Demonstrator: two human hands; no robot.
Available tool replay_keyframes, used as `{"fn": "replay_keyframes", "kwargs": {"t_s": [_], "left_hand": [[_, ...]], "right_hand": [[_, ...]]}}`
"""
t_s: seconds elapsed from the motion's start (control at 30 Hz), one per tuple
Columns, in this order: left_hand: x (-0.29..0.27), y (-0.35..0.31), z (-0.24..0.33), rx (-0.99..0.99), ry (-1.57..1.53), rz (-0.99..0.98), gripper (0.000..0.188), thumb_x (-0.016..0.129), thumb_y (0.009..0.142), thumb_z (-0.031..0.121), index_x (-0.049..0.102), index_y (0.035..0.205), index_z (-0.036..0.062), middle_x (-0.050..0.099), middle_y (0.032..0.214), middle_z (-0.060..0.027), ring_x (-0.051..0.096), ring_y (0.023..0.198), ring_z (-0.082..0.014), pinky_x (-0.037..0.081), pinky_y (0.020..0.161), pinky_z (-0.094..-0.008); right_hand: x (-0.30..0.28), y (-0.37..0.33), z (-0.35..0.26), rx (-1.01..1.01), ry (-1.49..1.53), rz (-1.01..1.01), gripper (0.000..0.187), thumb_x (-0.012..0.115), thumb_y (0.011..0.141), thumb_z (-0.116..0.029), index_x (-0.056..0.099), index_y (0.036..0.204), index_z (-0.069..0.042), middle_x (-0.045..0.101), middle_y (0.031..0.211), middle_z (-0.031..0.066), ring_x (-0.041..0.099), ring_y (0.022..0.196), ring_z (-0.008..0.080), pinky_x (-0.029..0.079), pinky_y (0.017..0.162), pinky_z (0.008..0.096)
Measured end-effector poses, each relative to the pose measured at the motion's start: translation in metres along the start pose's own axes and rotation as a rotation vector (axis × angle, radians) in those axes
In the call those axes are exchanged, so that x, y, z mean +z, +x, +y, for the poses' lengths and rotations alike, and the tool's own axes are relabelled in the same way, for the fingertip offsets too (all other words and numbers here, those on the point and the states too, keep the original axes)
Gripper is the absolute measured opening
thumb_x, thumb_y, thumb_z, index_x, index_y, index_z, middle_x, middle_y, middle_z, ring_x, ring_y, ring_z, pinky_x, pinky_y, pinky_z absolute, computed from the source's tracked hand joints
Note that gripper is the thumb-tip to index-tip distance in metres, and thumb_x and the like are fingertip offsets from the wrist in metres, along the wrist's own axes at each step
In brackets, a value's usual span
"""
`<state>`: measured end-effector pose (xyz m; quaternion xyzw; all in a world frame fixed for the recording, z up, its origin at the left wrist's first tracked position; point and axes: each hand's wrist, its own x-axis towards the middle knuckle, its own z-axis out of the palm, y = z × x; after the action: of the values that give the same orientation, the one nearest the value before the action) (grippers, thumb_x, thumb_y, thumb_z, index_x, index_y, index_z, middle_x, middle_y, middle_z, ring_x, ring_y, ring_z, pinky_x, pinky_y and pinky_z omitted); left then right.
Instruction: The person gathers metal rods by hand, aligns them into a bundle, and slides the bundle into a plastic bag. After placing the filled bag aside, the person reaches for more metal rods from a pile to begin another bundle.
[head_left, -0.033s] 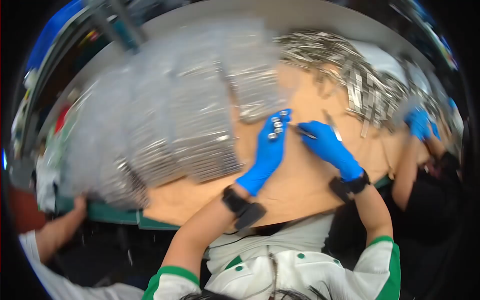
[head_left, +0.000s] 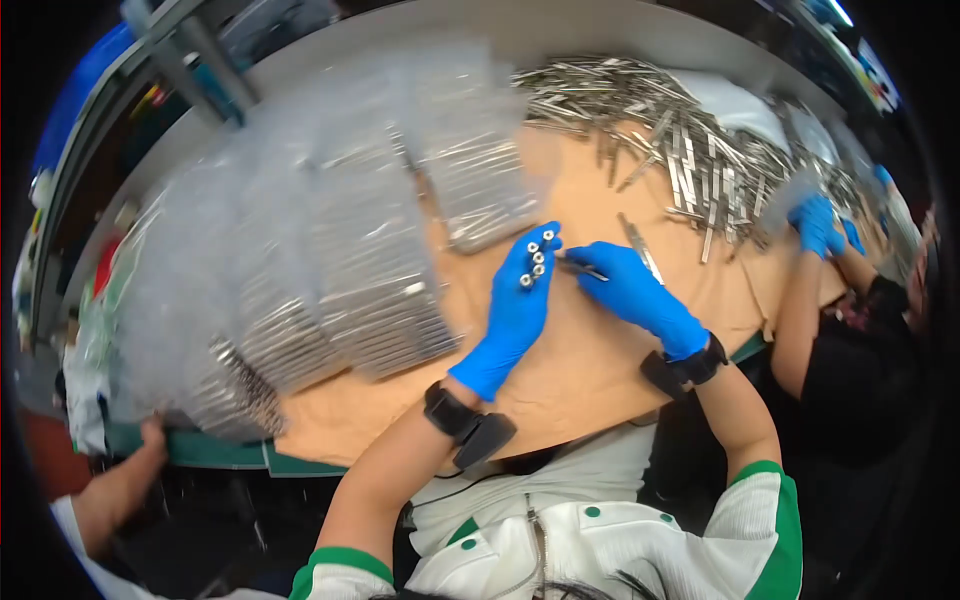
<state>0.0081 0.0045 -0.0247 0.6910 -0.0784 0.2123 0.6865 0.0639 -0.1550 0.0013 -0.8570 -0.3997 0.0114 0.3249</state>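
1. Head view, far left: a co-worker's bare hand grips the green table edge, beside the lowest of the clear plastic bags.
2. Left and centre: rows of clear plastic bags filled with metal parts lie overlapping on the tan table covering.
3. Centre: the left hand, in a blue glove, is held palm up and flat above the covering. Several small silver nuts rest on its fingers; the fingers are not curled around them.
4. Just right of centre: the right hand, also blue-gloved, pinches one end of a thin metal strip between thumb and fingertips; the strip's free end points at the nuts and lies just beside them.
5. Behind the right hand, a single metal bar lies on the covering.
6. Upper right: a loose heap of metal strips spreads across the table.
7. Far right: another person's blue-gloved hands work at the edge of the heap; their grip cannot be told.
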Motion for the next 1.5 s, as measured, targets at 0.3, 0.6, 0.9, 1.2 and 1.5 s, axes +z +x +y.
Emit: {"fn": "replay_keyframes", "kwargs": {"t_s": [0.3,0.6,0.9,1.2,1.5], "left_hand": [[0.033,-0.002,0.000,0.003,0.096,-0.353,0.042,0.050,0.081,-0.002,0.046,0.122,0.0088,0.057,0.106,-0.0154,0.057,0.095,-0.0242,0.045,0.081,-0.0315],[0.029,-0.005,0.001,-0.126,0.103,-0.186,0.032,0.058,0.078,0.002,0.056,0.109,0.0059,0.063,0.093,-0.0122,0.061,0.085,-0.0197,0.047,0.073,-0.0289],[0.035,-0.005,0.001,0.069,-0.040,-0.264,0.034,0.053,0.078,-0.002,0.054,0.111,0.0028,0.062,0.097,-0.0123,0.060,0.089,-0.0212,0.046,0.077,-0.0289],[0.035,-0.007,0.013,0.149,0.061,-0.267,0.045,0.051,0.078,-0.001,0.044,0.122,0.0038,0.058,0.103,-0.0133,0.057,0.094,-0.0268,0.045,0.078,-0.0307],[0.032,0.000,-0.011,-0.353,-0.269,-0.002,0.021,0.057,0.083,0.015,0.057,0.096,-0.0004,0.057,0.073,-0.0039,0.051,0.064,-0.0089,0.042,0.057,-0.0228]], "right_hand": [[-0.041,-0.045,-0.028,0.451,1.000,0.135,0.028,0.049,0.086,-0.011,0.052,0.113,-0.003,0.060,0.098,0.0106,0.059,0.085,0.0154,0.049,0.068,0.0291],[-0.047,-0.066,0.039,0.403,-0.714,0.119,0.022,0.050,0.083,-0.014,0.051,0.099,0.001,0.054,0.082,0.0162,0.058,0.075,0.0290,0.048,0.063,0.0355],[-0.040,-0.048,0.044,0.615,-0.760,-0.024,0.022,0.046,0.080,-0.007,0.052,0.100,-0.006,0.054,0.086,0.0143,0.057,0.077,0.0318,0.047,0.063,0.0409],[-0.061,-0.008,-0.040,0.140,0.104,-0.202,0.027,0.050,0.086,-0.022,0.057,0.098,0.002,0.062,0.083,0.0144,0.061,0.067,0.0241,0.050,0.059,0.0311],[-0.108,0.050,0.095,0.873,-0.454,-0.036,0.054,0.049,0.082,-0.049,0.062,0.085,0.003,0.064,0.081,0.0156,0.063,0.070,0.0237,0.051,0.062,0.0327]]}}
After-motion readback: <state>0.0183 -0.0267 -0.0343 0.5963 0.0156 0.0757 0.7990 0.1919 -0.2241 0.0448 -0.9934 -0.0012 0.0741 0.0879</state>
